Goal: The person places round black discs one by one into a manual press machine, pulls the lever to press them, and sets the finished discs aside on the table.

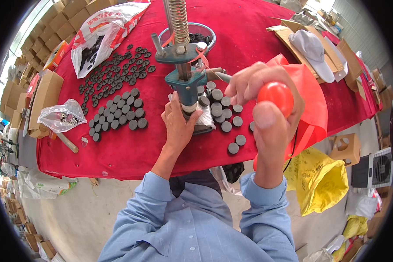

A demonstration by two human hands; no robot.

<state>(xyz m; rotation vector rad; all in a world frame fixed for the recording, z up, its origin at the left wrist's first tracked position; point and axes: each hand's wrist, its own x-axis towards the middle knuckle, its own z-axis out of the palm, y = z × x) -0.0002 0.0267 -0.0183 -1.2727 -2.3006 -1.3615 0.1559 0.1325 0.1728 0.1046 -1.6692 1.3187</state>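
Note:
A green hand press (pixel 185 78) with a coil spring (pixel 178 19) stands on the red-covered table in front of me. My left hand (pixel 179 120) is at its base, thumb and fingers curled in around the foot of the ram; what they hold there is mostly hidden. My right hand (pixel 268 100) is raised to the right of the press, closed round the red ball knob (pixel 276 98) of its lever (pixel 222 76). Beside the press on the right lie several loose dark grey round pieces (pixel 226 126). Left of it, similar grey round pieces (pixel 118 114) stand in rows.
Small black discs (pixel 133 65) are spread at the far left, near a white-and-red bag (pixel 105 30). A bowl (pixel 212 32) of black parts is behind the press. A clear bag (pixel 63 115) lies left, a red bag (pixel 308 100) right. A grey cap (pixel 310 48) rests on cardboard.

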